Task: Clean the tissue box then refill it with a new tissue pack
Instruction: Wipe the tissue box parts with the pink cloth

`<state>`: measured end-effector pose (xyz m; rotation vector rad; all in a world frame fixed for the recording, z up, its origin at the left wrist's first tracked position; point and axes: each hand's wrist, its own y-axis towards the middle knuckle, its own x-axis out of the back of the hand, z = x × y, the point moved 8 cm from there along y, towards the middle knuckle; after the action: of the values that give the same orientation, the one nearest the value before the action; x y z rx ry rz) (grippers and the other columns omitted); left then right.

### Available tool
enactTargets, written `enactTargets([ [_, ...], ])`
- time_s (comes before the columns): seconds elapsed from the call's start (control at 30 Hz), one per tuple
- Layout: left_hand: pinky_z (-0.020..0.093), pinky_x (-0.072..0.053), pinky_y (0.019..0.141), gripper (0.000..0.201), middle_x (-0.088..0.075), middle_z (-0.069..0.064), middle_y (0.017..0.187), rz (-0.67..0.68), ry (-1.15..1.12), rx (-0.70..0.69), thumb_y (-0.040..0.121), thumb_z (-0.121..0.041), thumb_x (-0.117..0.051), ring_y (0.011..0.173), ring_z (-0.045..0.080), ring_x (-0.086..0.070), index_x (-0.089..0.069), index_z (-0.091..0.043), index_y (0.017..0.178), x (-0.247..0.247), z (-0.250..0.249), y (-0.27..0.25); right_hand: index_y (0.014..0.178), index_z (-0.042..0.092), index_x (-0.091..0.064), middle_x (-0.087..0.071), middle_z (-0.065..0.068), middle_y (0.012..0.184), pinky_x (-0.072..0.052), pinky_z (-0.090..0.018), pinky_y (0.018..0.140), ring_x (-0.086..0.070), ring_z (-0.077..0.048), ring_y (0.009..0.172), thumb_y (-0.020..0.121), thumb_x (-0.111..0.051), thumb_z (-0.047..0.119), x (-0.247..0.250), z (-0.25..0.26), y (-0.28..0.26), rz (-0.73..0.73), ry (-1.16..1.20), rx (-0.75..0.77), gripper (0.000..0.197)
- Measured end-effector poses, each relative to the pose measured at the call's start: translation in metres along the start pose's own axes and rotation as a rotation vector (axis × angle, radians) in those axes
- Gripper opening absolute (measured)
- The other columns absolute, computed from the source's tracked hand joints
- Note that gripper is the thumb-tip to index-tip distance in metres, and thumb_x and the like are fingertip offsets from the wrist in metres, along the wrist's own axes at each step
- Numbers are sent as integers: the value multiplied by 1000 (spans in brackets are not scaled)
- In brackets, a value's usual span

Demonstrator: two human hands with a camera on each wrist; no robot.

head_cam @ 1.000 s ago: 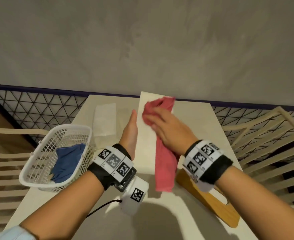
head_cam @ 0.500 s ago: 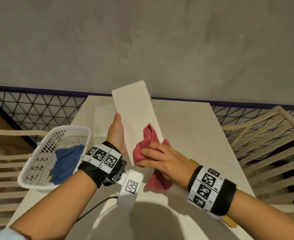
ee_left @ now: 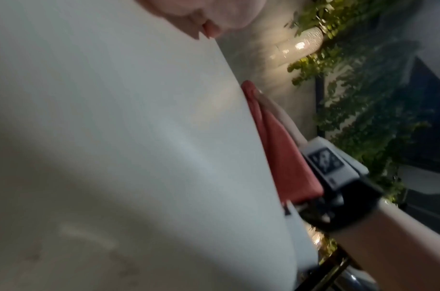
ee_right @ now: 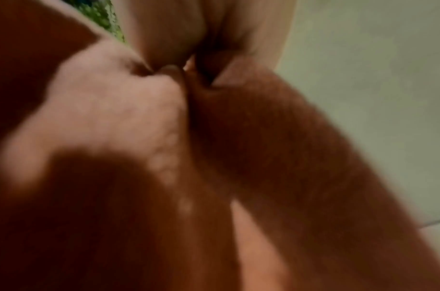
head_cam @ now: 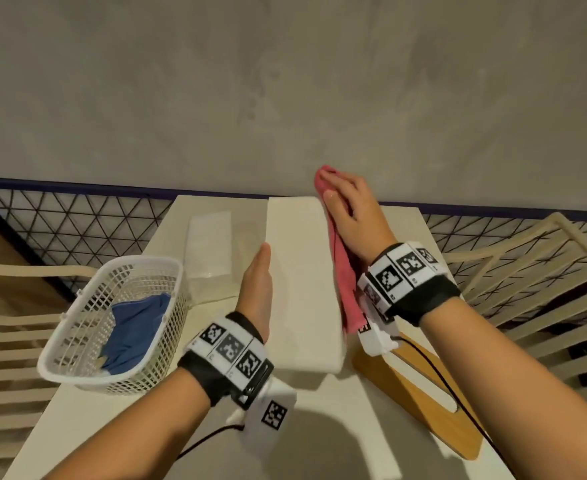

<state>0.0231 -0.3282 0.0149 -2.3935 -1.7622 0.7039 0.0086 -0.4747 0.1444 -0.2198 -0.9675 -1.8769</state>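
The tissue box (head_cam: 302, 282) is a long, plain white block with smooth faces, lying lengthwise at the middle of the pale table (head_cam: 382, 410), its far end pointing toward 12 o'clock and its near end toward 6 o'clock. The left hand (head_cam: 257, 292) rests flat against the box's left side, at about 9 o'clock from its middle, with fingers straight and together; in the left wrist view only white surface and the base of the hand show, blurred. The right hand (head_cam: 354, 216) lies on the box's right side near the far end, at about 1 o'clock, fingers nearly straight, pressing a red cloth (head_cam: 344, 271) against that face; the cloth hangs down along the side toward 5 o'clock. The right wrist view is filled with blurred red folds, and the grip of the thumb cannot be told from it. At 10 o'clock from the box, just beside the left hand, lies a white tissue pack (head_cam: 209, 251) flat on the table. At 4 o'clock a wooden lid (head_cam: 420, 396) with a long slot lies on the table, partly under the right wrist. At 8 o'clock a white plastic basket (head_cam: 88, 327) stands at the table's left edge, holding a blue cloth (head_cam: 133, 330).
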Motion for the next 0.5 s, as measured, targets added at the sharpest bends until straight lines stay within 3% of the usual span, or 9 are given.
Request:
enactTargets([
  [0.07, 32, -32, 109, 69, -55, -10, 133, 45, 44, -35, 73, -60, -58, 122, 9, -50, -49, -24, 130, -1, -5, -13, 126, 8, -54, -55, -13, 126, -22, 10, 84, -47, -10, 111, 96, -44, 15, 7, -10, 3, 13, 31, -125, 32],
  [0.13, 21, -48, 88, 33, -69, -10, 109, 111, 99, -73, 90, -24, -51, 99, 4, -64, -53, -18, 122, -3, -13, -18, 124, 11, -56, -58, -11, 122, -25, 10, 81, -46, -5, 105, 96, -43, 15, 7, -13, -4, 50, 38, -154, 31],
  [0.17, 24, -51, 83, 34, -71, -7, 103, 182, 140, -73, 90, -8, -48, 95, 9, -66, -52, -17, 122, -7, -18, -20, 124, 10, -56, -58, -11, 120, -24, 10, 81, -46, -6, 105, 96, -44, 14, 6, -12, -10, 68, 29, -137, 31],
  [0.23, 34, -47, 92, 49, -65, 5, 112, 339, 230, -25, 85, 12, -41, 103, 21, -61, -48, -14, 126, -17, -23, -20, 125, 6, -55, -57, -14, 119, -25, 7, 86, -49, -12, 108, 95, -46, 14, -3, -8, -28, 112, -5, -70, 32],
  [0.3, 30, -45, 90, 51, -65, 3, 109, 452, 294, 57, 83, 18, -37, 102, 20, -57, -53, -17, 117, -26, -19, -22, 127, 3, -52, -54, -17, 121, -26, -2, 91, -51, -24, 114, 94, -45, 13, -19, -8, -47, 218, -41, -30, 35],
  [0.37, 20, -42, 78, 56, -67, -14, 99, 472, 334, 78, 83, 20, -34, 97, 8, -54, -53, -23, 114, -31, -13, -26, 132, 5, -46, -49, -15, 131, -19, -7, 98, -44, -26, 124, 96, -41, 14, -40, -6, -69, 344, -120, -20, 37],
  [0.43, 17, -43, 75, 69, -57, -14, 122, 521, 315, 59, 80, 24, -30, 114, 5, -50, -41, -18, 134, -40, -5, -31, 136, 8, -41, -43, -10, 139, -14, -12, 103, -36, -21, 130, 97, -34, 23, -54, 2, -87, 379, -200, 46, 42],
  [0.5, 15, -48, 77, 69, -50, -2, 133, 543, 282, 32, 81, 24, -30, 121, 10, -49, -37, -16, 137, -44, 2, -32, 135, 12, -43, -46, -8, 139, -19, -16, 105, -37, -19, 129, 95, -30, 29, -53, -3, -90, 369, -211, 60, 45],
])
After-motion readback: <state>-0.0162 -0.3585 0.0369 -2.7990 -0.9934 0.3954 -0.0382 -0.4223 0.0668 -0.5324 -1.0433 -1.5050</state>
